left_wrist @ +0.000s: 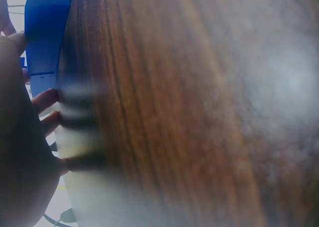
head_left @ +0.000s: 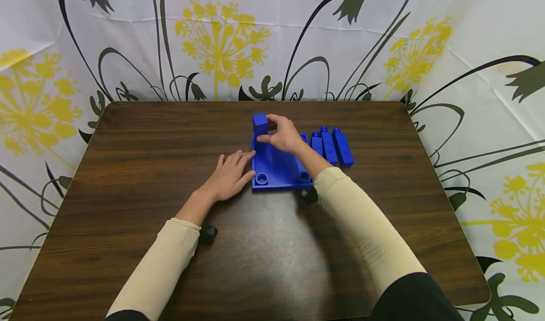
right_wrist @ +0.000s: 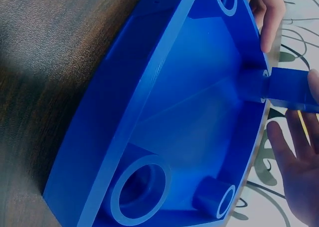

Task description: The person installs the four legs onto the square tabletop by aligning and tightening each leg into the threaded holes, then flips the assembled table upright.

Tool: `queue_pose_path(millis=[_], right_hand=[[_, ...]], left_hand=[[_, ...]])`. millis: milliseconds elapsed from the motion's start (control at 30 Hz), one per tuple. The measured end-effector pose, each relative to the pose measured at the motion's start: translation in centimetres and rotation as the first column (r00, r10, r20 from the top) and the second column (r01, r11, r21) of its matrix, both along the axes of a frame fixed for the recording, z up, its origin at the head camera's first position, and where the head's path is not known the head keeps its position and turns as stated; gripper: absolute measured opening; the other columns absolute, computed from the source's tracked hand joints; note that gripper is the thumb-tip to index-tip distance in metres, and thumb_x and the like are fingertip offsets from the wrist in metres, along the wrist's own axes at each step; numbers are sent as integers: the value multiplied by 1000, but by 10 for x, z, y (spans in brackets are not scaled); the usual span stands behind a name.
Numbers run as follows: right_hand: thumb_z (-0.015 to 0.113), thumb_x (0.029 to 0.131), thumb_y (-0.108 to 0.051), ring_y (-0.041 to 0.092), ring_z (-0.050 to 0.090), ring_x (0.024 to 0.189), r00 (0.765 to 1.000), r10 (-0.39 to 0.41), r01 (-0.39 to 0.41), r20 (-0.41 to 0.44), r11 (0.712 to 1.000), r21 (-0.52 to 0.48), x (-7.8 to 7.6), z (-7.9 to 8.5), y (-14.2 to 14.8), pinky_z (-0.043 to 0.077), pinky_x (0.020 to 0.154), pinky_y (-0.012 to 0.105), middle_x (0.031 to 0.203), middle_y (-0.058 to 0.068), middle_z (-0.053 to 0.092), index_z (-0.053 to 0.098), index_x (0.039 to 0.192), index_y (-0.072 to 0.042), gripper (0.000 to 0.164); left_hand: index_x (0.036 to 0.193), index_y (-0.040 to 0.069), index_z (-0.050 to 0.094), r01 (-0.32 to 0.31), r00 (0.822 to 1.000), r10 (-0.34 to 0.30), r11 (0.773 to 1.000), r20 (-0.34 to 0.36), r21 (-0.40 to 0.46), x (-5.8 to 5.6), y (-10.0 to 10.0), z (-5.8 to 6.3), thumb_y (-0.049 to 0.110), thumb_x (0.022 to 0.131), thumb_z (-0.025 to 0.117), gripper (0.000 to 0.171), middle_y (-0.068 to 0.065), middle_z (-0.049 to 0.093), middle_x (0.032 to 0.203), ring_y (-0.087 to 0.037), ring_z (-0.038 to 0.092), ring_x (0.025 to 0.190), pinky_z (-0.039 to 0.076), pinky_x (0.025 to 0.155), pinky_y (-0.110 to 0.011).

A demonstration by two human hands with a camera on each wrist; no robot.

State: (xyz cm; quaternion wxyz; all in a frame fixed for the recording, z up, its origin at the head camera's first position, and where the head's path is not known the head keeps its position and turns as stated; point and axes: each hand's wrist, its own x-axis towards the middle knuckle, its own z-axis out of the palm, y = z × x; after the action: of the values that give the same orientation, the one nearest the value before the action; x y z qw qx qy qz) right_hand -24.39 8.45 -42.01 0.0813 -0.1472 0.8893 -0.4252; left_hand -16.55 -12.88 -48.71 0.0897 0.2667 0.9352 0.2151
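A shallow blue tray-like panel with raised walls lies on the table, round sockets in its corners. At its far left corner a square blue post stands upright over a socket. My right hand pinches this post between thumb and fingers; in the right wrist view the post's end meets the socket's rim. My left hand lies at the panel's left side, fingers extended and fingertips right at the wall. In the left wrist view the left hand is dark beside the panel.
Three more blue posts with knobbed ends, the middle one among them, lie side by side right of the panel on the brown wooden table. A flower-patterned cloth hangs behind the table. Small black devices sit at the wrists.
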Motion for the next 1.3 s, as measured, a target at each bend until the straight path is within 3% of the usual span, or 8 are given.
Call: queue_pose_path(millis=[200, 567, 867, 1033, 1167, 1300], right_hand=[[80, 85, -21, 24, 61, 112, 1000, -21, 21, -20, 1000, 9, 0, -2, 0, 46, 96, 38, 115, 8, 67, 63, 119, -8, 40], [78, 86, -15, 23, 61, 114, 999, 10, -10, -34, 1000, -16, 0, -1, 1, 46, 97, 36, 115, 7, 66, 62, 119, -8, 37], [78, 86, -25, 23, 62, 110, 1000, -19, 19, -16, 1000, 21, 2, 0, 1, 47, 94, 37, 113, 7, 67, 63, 116, -8, 38], [80, 83, -19, 24, 58, 118, 1000, 13, -13, 0, 1000, -4, 0, 1, 2, 43, 100, 40, 121, 8, 65, 57, 131, -10, 54], [76, 85, -3, 27, 53, 125, 997, 67, -64, 27, 992, -113, -2, 1, 2, 42, 102, 43, 130, 12, 59, 45, 146, -13, 69], [68, 87, 6, 27, 52, 125, 993, 99, -85, 64, 977, -194, -2, 3, 1, 45, 101, 39, 133, 14, 57, 42, 149, -12, 69]], left_hand=[[158, 22, 19, 2, 1000, -2, 1000, 0, 1, 0, 0, 0, 53, 104, 32, 64, -12, 26, 157, -32, 14, 147, 2, 111, -66], [158, 22, 19, 1, 1000, -1, 1000, 0, 1, 0, 0, 0, 51, 104, 33, 63, -12, 26, 157, -32, 14, 147, 2, 111, -66], [158, 22, 19, 1, 1000, -1, 1000, -2, -6, 0, 0, 1, 53, 104, 32, 64, -12, 26, 157, -32, 14, 147, 2, 111, -66], [158, 22, 18, -1, 1000, 1, 1000, -3, -12, 0, 0, 0, 52, 104, 32, 63, -12, 27, 157, -32, 14, 147, 2, 111, -66], [158, 22, 18, -1, 1000, 1, 1000, 2, -11, 0, 0, 1, 52, 104, 32, 64, -12, 27, 157, -32, 14, 147, 2, 111, -66], [158, 22, 19, -2, 1000, 2, 1000, 2, -8, 0, 0, 1, 53, 104, 32, 64, -12, 27, 157, -33, 14, 147, 2, 111, -66]])
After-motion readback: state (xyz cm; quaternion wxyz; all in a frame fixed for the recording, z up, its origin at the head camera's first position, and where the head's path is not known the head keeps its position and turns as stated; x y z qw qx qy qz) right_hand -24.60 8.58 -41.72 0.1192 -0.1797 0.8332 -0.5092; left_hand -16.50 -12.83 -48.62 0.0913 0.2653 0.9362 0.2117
